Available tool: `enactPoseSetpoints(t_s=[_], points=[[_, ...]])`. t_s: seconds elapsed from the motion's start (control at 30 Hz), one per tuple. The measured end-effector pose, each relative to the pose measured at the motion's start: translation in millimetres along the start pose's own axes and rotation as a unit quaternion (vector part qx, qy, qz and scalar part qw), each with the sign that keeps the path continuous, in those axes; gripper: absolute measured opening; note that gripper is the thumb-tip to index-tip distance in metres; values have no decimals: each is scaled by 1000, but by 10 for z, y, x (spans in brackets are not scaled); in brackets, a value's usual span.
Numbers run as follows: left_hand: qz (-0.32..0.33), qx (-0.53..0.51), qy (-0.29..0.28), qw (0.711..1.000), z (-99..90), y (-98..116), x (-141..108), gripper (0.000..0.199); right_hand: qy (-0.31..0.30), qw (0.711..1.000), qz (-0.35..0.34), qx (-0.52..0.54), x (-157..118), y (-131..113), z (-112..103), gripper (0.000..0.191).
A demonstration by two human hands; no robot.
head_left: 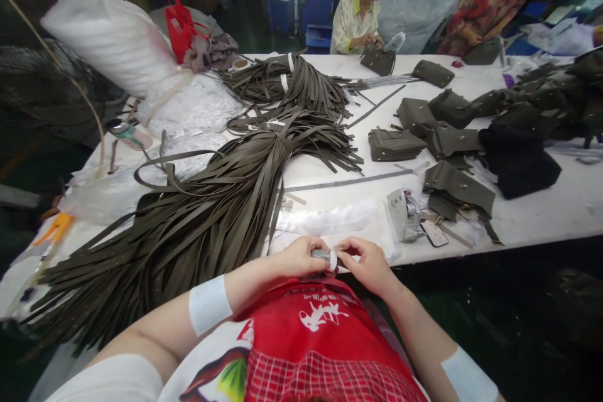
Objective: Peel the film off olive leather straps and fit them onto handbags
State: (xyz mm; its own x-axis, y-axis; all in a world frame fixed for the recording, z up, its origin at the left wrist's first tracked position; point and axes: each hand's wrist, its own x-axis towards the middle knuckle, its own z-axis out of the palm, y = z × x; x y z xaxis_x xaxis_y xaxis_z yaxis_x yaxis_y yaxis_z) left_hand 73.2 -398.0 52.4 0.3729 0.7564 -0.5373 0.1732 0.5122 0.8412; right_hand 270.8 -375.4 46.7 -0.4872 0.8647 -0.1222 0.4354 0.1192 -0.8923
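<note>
- Head view: a small grey object (pixel 321 254) with a white band (pixel 333 260) is held in front of the apron, at the near edge of the table; what it is cannot be made out.
- The left hand (pixel 301 256) is closed around the grey object, thumb and fingers bent over it.
- The right hand (pixel 365 260) has its thumb and fingertips drawn together at the white band; whether they pinch it cannot be told.
- Just behind the hands, clear plastic sheeting (pixel 336 221) lies on the white table (pixel 532 217).
- To the left spreads a large heap of dark olive straps (pixel 202 213), with a second bundle, tied with white bands, beyond it.
- Beyond the sheeting, a long ruler (pixel 348 182) lies across the table.
- To the right of the sheeting are a small grey device (pixel 401 218), a patterned flat item (pixel 434 233) and an olive bag (pixel 459 188) with its flap showing.
- More olive bags crowd the table's right side, around a black cloth piece (pixel 521 163).
- Across the table, a person in a pale patterned top (pixel 346 22) has both hands near another olive bag (pixel 379 63).
</note>
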Motion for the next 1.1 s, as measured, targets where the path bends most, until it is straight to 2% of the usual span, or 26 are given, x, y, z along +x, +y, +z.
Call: enactPoseSetpoints(t_s=[0.1, 0.2, 0.3, 0.43, 0.57, 0.67, 0.73, 0.8, 0.9, 0.97, 1.1], points=[[27, 62, -47, 997, -11, 44, -32, 25, -86, 995, 51, 28, 28, -24, -150, 13], [23, 78, -89, 993, 6, 36, -61, 31, -159, 984, 73, 27, 31, -3, -236, 16], [7, 82, -102, 991, 41, 4, -81, 36, -200, 975, 93, 28, 37, 36, -255, 17], [1, 90, -85, 992, 61, 5, -119, 36, -216, 972, 94, -3, 62, 6, -232, 16], [11, 54, -50, 997, 64, -24, -122, 30, -161, 977, 39, -134, 45, -134, -155, 9], [5, -36, -19, 999, 64, -108, -59, 32, -79, 953, -17, -293, -11, -215, -31, 12], [4, -103, 8, 995, 52, -152, 2, 35, -32, 933, -58, -355, -54, -226, 72, 15], [13, -163, 57, 985, 25, -156, 60, 36, 2, 925, -108, -365, -86, -207, 171, 14], [31, -227, 132, 964, -15, -96, 126, 33, 47, 920, -169, -350, -102, -149, 277, 31], [34, -241, 144, 959, -23, -52, 162, 37, 74, 917, -180, -348, -102, -112, 312, 39], [22, -278, 128, 952, -13, -41, 245, 48, 108, 920, -203, -318, -147, -93, 313, 43]])
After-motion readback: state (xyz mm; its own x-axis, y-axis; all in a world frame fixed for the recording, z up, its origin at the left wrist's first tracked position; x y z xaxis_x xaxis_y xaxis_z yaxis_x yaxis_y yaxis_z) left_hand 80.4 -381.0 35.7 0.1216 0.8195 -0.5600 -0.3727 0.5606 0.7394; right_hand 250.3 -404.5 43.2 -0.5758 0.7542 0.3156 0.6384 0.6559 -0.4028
